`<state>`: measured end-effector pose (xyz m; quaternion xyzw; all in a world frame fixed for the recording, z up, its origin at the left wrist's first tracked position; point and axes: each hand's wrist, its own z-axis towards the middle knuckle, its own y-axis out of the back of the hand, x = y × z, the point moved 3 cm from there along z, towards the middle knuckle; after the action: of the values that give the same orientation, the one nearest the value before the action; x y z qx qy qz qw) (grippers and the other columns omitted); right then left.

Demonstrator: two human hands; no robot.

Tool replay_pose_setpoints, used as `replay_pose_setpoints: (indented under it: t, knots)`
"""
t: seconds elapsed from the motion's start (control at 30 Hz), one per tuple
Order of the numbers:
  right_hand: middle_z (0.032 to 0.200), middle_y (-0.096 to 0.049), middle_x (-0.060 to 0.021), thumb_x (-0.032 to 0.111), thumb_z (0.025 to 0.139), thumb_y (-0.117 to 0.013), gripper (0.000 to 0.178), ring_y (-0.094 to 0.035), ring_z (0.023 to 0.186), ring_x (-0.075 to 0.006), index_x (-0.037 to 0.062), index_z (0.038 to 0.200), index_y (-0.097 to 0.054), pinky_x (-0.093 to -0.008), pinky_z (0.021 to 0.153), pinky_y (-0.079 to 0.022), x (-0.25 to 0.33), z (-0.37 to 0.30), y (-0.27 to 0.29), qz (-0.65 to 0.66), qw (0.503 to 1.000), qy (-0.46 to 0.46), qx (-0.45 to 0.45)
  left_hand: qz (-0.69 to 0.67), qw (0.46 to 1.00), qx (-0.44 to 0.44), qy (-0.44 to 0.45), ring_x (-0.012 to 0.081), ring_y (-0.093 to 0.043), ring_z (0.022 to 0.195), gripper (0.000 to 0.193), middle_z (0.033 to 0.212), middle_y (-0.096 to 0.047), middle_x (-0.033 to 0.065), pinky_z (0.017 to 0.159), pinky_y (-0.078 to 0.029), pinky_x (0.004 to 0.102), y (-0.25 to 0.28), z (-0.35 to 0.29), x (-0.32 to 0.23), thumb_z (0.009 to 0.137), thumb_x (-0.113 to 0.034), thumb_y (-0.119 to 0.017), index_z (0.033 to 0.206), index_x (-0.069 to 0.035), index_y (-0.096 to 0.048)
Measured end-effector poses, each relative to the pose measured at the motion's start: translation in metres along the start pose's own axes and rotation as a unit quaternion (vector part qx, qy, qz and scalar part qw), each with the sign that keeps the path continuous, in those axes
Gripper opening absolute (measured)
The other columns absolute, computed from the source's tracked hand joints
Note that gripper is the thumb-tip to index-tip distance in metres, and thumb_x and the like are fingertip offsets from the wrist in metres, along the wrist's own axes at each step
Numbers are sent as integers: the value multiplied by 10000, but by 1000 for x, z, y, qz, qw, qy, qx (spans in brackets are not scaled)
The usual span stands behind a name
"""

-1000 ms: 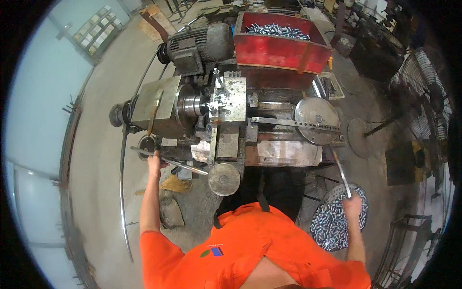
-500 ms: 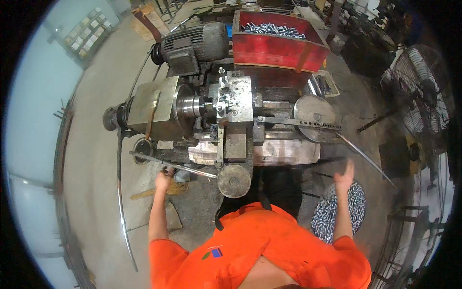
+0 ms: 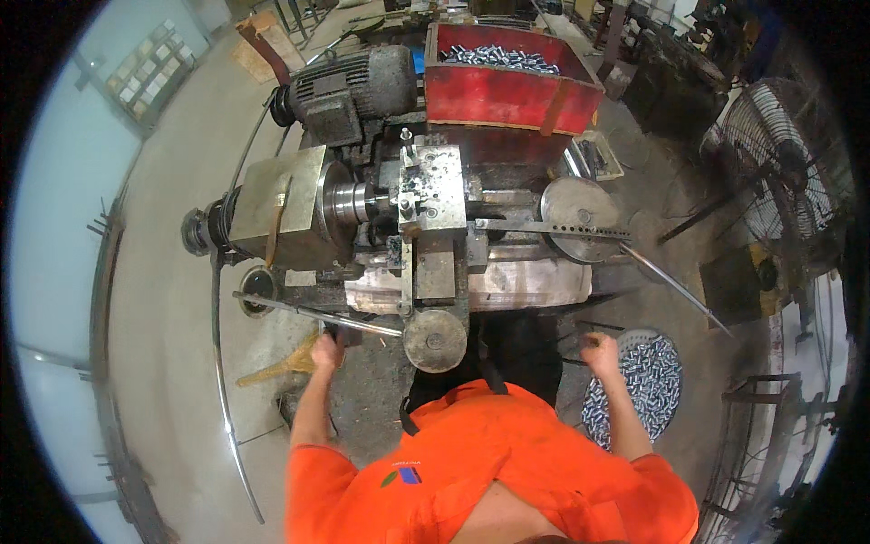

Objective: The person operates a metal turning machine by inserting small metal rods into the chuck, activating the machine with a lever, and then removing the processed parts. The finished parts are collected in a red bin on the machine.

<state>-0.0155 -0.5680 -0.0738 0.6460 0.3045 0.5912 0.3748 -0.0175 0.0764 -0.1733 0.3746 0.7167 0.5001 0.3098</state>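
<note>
My left hand (image 3: 327,352) is closed below the lever rod on the left of a small lathe (image 3: 431,186). Something dark shows at its fingers, too small to make out. My right hand (image 3: 600,355) has its fingers curled, beside the rim of a round tray of short shiny metal pins (image 3: 642,385); what it holds, if anything, is hidden. Between the hands, a round metal disc (image 3: 435,342) sits at the front of the lathe slide, with a lever rod (image 3: 313,315) reaching left from it. The lathe's chuck (image 3: 349,201) is at the left, behind the slide.
A red bin (image 3: 512,95) of similar metal pieces stands behind the lathe, next to an electric motor (image 3: 349,91). A second disc (image 3: 580,218) with a long rod (image 3: 678,288) juts out at the right. A caged fan (image 3: 770,163) stands at far right; a broom (image 3: 285,364) lies at left.
My right hand has moved left from over the tray, and its spread fingers have curled in. The left hand has shifted slightly right and down. The whole view has shifted a little.
</note>
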Motion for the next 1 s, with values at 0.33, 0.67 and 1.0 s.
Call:
replay_pose_setpoints:
  t: [0.33,0.67,1.0]
  knots:
    - [865,-652,-171,65,593,-591,374,-636,812,-308,23,959,-660,-350,749,-496,200,116,79,72,962,259,-57,-123,992,-2,31,356,-639,843,425,873,-653,213,731,-502,424,20,-39,26,803,-388,-575,987,-5,-597]
    - [915,-655,-154,204,522,-631,263,-582,915,-355,45,722,-691,-401,806,-485,478,159,-40,-137,858,488,84,-169,927,-333,44,155,-614,578,262,609,-596,122,530,-470,326,262,-104,153,892,-250,-544,1006,-27,-620]
    - [834,-663,-185,186,574,-616,240,-626,860,-346,23,737,-685,-398,795,-505,492,154,-59,-122,869,464,120,-109,919,-255,280,413,-604,868,597,896,-636,236,770,-466,474,195,-165,132,777,-580,-563,924,-5,-629]
